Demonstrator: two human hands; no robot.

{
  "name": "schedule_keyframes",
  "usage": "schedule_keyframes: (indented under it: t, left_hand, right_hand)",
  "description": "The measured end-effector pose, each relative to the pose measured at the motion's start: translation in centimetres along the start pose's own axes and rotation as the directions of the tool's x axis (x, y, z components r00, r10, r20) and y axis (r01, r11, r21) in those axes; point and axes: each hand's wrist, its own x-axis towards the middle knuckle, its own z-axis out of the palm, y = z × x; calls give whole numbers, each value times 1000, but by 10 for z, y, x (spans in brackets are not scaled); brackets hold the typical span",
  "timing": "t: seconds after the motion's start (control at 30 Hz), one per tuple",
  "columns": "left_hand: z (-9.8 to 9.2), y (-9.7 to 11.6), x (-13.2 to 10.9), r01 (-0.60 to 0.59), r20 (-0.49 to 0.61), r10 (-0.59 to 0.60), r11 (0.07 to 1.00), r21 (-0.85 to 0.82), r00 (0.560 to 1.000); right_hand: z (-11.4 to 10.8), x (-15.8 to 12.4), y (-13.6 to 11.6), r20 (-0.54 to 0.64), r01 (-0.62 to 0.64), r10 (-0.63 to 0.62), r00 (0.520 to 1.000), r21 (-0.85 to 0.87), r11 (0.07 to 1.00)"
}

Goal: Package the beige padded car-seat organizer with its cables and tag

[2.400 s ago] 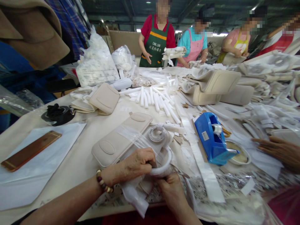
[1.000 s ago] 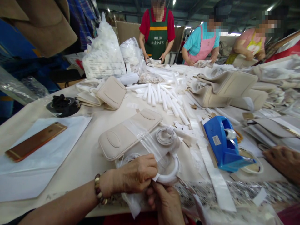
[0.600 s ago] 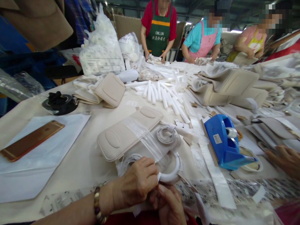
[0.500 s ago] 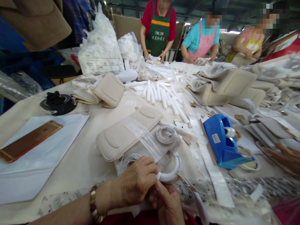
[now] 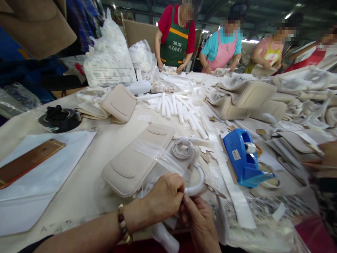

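My left hand (image 5: 165, 192), a beaded bracelet at its wrist, is closed with the fingers bent inward. My right hand (image 5: 201, 218) pinches right beside it, the fingertips of both hands meeting at the end of a curved white-wrapped bag handle (image 5: 201, 178). What lies between the fingertips is mostly hidden. Just beyond my hands rests a beige bag (image 5: 122, 170) with a clear plastic band across it. A coiled strap (image 5: 181, 149) in clear wrapping lies on its right side. Below my hands a white tube (image 5: 165, 239) hangs near the table's edge.
A blue tape dispenser (image 5: 240, 158) stands to the right. At left lie a phone (image 5: 31, 161) on white sheets and a black roll (image 5: 60, 119). White foam tubes (image 5: 181, 110) and more beige bags (image 5: 252, 96) spread farther back. Several people work across the table.
Both hands have shifted slightly right, still together at the handle's end. The white tube below them has come into view. My view has turned a little to the right.
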Motion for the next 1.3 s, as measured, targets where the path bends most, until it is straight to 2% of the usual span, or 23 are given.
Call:
schedule_keyframes:
  t: [0.07, 0.17, 0.33, 0.4, 0.5, 0.67, 0.97, 1.2, 1.3]
  left_hand:
    - [1, 11, 10, 30, 22, -30, 1000, 7, 999]
    - [-3, 22, 22, 12, 77, -16, 999, 52, 997]
    - [-9, 26, 33, -53, 246, 14, 987, 152, 969]
    - [-11, 26, 35, -52, 274, 3, 984, 170, 962]
    - [-13, 28, 36, -15, 271, -33, 985, 174, 962]
    - [-10, 28, 34, 12, 241, -52, 986, 163, 969]
    - [-9, 23, 33, -89, 270, 52, 988, 126, 962]
    - [-3, 14, 33, -120, 232, 98, 989, 83, 968]
    - [-2, 12, 33, -119, 224, 101, 990, 69, 969]
  right_hand:
    - [-9, 4, -5, 4, 46, -46, 999, -63, 997]
    - [-16, 6, -5, 26, 100, -98, 995, -118, 988]
    - [-20, 6, 2, 43, 162, -157, 987, -164, 973]
    - [-21, 6, 4, 45, 219, -214, 976, -187, 958]
    - [-25, 8, 7, 81, 270, -258, 963, -235, 934]
    - [-28, 10, 13, 152, 280, -243, 958, -317, 906]
    - [-25, 9, 9, 79, 208, -198, 977, -160, 965]
    - [-23, 9, 14, -7, 171, -176, 984, -205, 964]
    - [-22, 5, 6, 22, 119, -117, 993, -212, 970]
